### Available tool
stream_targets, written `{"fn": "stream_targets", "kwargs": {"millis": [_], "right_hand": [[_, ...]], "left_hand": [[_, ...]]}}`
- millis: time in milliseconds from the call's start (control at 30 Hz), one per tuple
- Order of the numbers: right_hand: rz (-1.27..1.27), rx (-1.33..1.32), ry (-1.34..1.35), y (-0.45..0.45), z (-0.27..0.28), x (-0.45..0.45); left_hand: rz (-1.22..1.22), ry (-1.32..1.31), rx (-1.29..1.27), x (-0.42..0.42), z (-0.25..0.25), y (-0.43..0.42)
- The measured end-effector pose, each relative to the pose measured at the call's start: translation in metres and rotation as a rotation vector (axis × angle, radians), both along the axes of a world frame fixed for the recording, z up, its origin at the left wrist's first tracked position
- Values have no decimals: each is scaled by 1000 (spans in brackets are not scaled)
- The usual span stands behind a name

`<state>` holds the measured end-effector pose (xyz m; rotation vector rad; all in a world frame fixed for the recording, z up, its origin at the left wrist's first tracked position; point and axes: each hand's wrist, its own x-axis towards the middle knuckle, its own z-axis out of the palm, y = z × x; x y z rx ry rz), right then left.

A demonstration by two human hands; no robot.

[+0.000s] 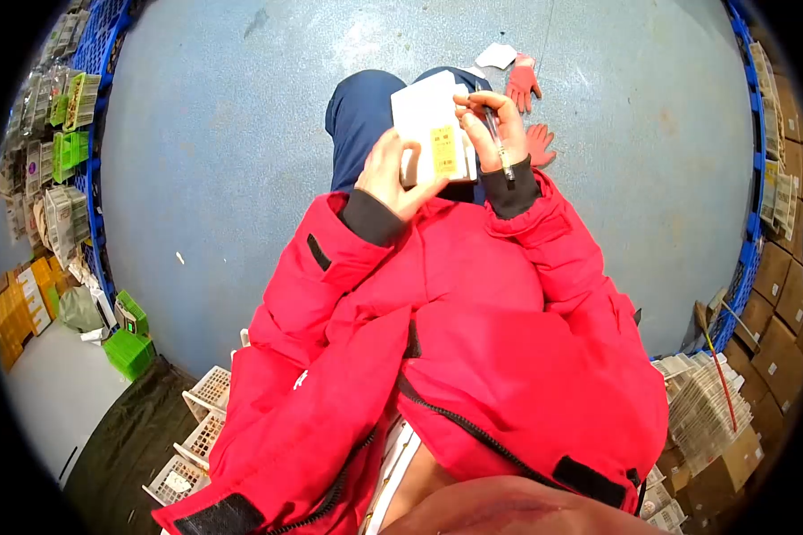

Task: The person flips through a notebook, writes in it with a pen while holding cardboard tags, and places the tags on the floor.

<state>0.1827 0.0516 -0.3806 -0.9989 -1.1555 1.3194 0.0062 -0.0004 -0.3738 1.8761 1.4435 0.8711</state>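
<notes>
My left hand [388, 174] grips a white paper pad [418, 109] from its near left side, thumb along the lower edge. A yellow label [443, 152] with dark print lies on its lower part; the print is too small to read. My right hand [491, 125] is closed around a clear-barrelled pen [498, 141], which slants down across the palm with its dark end by the wrist. That hand's fingertips are at the pad's right edge; whether they touch it I cannot tell. The pad is over my knees in dark blue trousers [363, 111].
Two red gloves [523, 85] and a white sheet [496, 56] lie on the grey-blue floor [241, 178] beyond my right knee. Blue racks with packed goods [70, 156] line the left. White baskets [207, 392], a green basket [129, 353] and cardboard boxes [781, 357] stand around me.
</notes>
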Motion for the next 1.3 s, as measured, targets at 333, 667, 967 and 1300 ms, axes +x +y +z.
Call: {"fn": "stream_targets", "kwargs": {"millis": [333, 667, 967, 1300], "right_hand": [[151, 82, 75, -4, 11, -1], [-87, -59, -3, -2, 7, 30], [-36, -115, -161, -9, 2, 34], [-13, 76, -381, -2, -18, 25]], "left_hand": [[305, -274, -354, 16, 0, 24], [335, -443, -420, -34, 15, 19], [370, -759, -430, -87, -15, 6], [107, -187, -53, -23, 17, 9]]}}
